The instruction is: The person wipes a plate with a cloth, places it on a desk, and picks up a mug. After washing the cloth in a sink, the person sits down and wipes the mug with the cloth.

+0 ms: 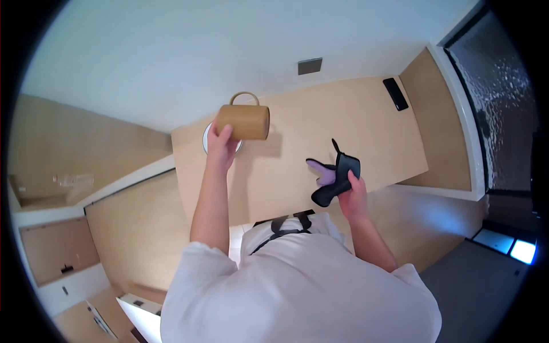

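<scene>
My left hand (223, 140) is wrapped round the body of a tan mug (243, 122), which it holds up over the table. The mug lies sideways in the grip, with its base to the right and its handle pointing up toward the wall. Partly hidden behind that hand is a round white object with a dark rim (207, 140). In my right hand (355, 197) is a black pouch-like item (347, 167) with a flap. Purple lining or cloth (326, 175) shows on its left side; its exact kind I cannot make out.
A light wooden table (297, 114) stands against the white wall. A black phone-like slab (395, 94) lies at its far right corner, beside a wooden side panel (440, 120). A grey plate (309, 66) is fixed to the wall. Textured dark glass (492, 108) is at the right.
</scene>
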A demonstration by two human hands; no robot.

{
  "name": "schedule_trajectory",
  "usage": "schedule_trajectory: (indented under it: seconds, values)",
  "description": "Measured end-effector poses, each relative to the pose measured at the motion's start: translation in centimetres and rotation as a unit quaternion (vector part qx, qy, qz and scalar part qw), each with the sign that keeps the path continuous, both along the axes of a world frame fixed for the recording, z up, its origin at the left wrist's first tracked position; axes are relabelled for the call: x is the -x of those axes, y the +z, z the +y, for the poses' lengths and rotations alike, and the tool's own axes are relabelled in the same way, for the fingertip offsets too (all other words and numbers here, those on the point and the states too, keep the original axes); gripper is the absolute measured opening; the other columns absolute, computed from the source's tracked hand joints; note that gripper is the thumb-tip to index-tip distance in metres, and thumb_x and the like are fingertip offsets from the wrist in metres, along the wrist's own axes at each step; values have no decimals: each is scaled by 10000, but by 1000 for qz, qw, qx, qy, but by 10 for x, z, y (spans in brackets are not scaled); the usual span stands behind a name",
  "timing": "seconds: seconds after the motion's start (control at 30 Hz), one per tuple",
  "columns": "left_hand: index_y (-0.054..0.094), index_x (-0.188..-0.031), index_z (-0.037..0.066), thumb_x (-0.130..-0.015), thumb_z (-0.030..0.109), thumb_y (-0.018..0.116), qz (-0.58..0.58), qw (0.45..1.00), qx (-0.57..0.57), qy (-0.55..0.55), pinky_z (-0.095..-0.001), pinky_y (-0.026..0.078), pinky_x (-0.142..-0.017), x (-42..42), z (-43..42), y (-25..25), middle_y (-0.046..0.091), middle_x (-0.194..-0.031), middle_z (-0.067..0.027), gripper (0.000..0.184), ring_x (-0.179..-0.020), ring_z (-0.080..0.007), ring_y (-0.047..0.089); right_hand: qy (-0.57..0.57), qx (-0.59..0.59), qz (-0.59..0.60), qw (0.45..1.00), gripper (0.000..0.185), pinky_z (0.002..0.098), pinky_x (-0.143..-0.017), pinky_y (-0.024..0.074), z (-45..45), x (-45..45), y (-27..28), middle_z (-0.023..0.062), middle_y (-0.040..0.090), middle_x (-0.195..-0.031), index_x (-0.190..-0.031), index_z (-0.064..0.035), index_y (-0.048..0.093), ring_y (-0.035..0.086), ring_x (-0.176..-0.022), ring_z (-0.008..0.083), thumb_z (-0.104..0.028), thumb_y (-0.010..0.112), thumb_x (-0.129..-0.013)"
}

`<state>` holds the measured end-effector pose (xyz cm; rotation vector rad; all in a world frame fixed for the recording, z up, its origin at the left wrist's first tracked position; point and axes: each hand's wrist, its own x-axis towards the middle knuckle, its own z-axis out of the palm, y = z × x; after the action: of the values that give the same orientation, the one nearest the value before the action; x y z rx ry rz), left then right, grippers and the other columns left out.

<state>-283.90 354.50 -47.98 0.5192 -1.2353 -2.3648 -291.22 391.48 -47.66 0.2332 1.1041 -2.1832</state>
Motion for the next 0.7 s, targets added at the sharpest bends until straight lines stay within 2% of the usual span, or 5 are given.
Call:
schedule_trajectory:
  seconds: [0.4,0.57,0.6,0.63,0.7]
  values:
    - [389,-1474,95,-902,590,604,143,980,-120,62,-494,372,-1126,-152,139,115,449,-1490,-107,786,-1352,-307,452,212,541,53,812,799,509,-1162,290,-20,-31,101,168,463,-1487,-1456,-18,431,421,-1374,367,-641,239,-993]
    - [275,-1506,96,-772,653,724,160,984,-25,70,-485,482,-1042,-216,169,162,503,-1396,-167,1025,-1296,-359,505,224,389,11,894,804,519,-1098,358,0,-96,98,184,558,-1383,-1449,-22,444,499,-1284,369,-661,311,-980]
    - [262,-1507,102,-750,663,739,177,980,-8,89,-491,508,-1013,-234,174,165,515,-1373,-162,1056,-1281,-353,521,111,599,-368,702,823,509,-1059,398,0,-114,100,253,529,-1362,-1380,-22,515,503,-1249,427,-641,460,-840]
    - [262,-1507,102,-750,663,739,179,980,-9,91,-491,508,-1013,-255,178,165,515,-1373,-162,1056,-1281,-353,521,-31,665,-661,346,854,499,-1021,439,1,-135,103,323,501,-1341,-1310,-23,586,508,-1214,484,-621,610,-701]
    - [254,-1516,89,-812,679,656,199,976,29,85,-493,530,-981,-299,185,160,494,-1378,-169,1003,-1255,-359,527,-171,575,-795,-88,898,490,-982,479,-1,-186,118,393,472,-1321,-1240,-23,658,512,-1179,542,-602,759,-561]
